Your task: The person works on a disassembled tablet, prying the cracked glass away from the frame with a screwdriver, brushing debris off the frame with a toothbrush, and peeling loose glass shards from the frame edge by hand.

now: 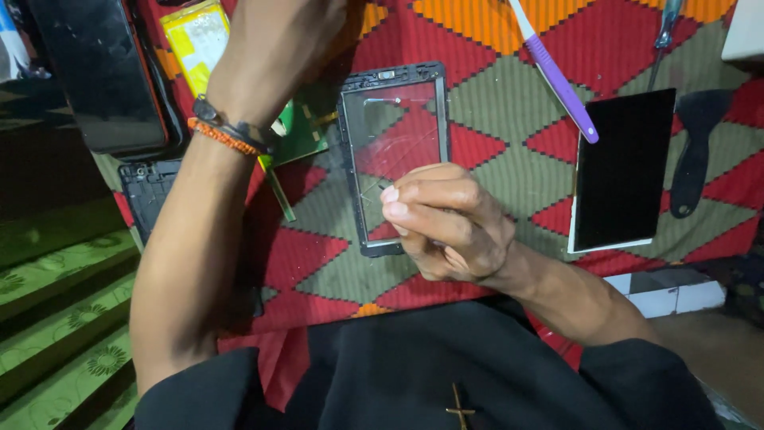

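Nearest of all, a dark garment (pixel 430 374) fills the bottom edge, and just beyond it the patterned cloth (pixel 493 87) begins, red, green and orange diamonds running to the far edge. The right hand (pixel 442 223) sits just past the near hem, fingers curled in tight with the fingertips (pixel 390 209) pinched together; whether something thin is caught between them, I cannot tell. Those fingertips press right against the near right edge of the glass frame (pixel 395 151), a black-bordered clear panel lying flat on the cloth, scratches across it, the pattern showing through.

On the left, the left forearm rises from the near edge to the far edge, an orange and black wristband (pixel 227 131) around the wrist. The left hand (pixel 278 40) runs off the top of the picture, so its grip cannot be read. Beneath that arm lies a green circuit board (pixel 302 135) with a thin strip trailing nearward, just left of the frame. Further left, a black back cover (pixel 147 195) pokes out at the cloth's left edge, and beyond it a dark phone (pixel 99 76) and a yellow battery (pixel 195 36).

Right of the frame there is open cloth, then a black screen panel (pixel 622 171) lying flat near the right edge, a black scraper (pixel 696 151) just beside it. At the far side a purple and white toothbrush (pixel 557 76) slants across, a screwdriver (pixel 664 36) just right of it
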